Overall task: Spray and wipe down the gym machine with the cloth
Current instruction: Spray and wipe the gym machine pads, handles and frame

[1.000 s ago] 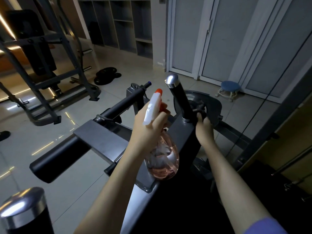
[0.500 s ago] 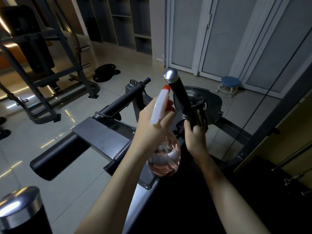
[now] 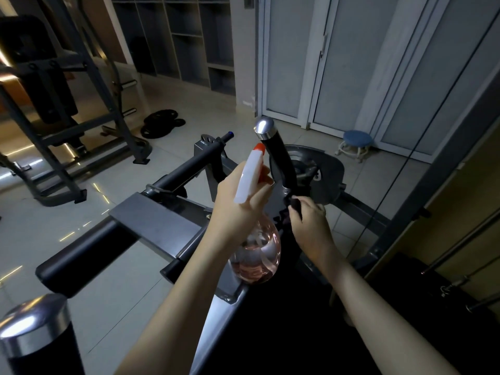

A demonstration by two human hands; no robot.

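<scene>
My left hand (image 3: 238, 204) grips the neck of a spray bottle (image 3: 257, 253) with a clear pinkish body, a white trigger head and an orange nozzle, held upright over the gym machine (image 3: 162, 223). The nozzle points at the black upright handle (image 3: 278, 161) with a chrome cap. My right hand (image 3: 311, 220) holds a dark cloth (image 3: 293, 204) against the base of that handle; most of the cloth is hidden in my fingers.
A black foam roller pad (image 3: 81, 261) sticks out at the left. A second chrome-capped handle (image 3: 35, 331) stands at the bottom left. A grey rack (image 3: 62, 147) and weight plates (image 3: 162, 123) lie behind, a blue stool (image 3: 357, 142) by the doors, a cable (image 3: 400, 169) at the right.
My right hand has drawn back down from the handle's far side to its base with the cloth. My left hand has shifted the bottle slightly right, closer to the handle.
</scene>
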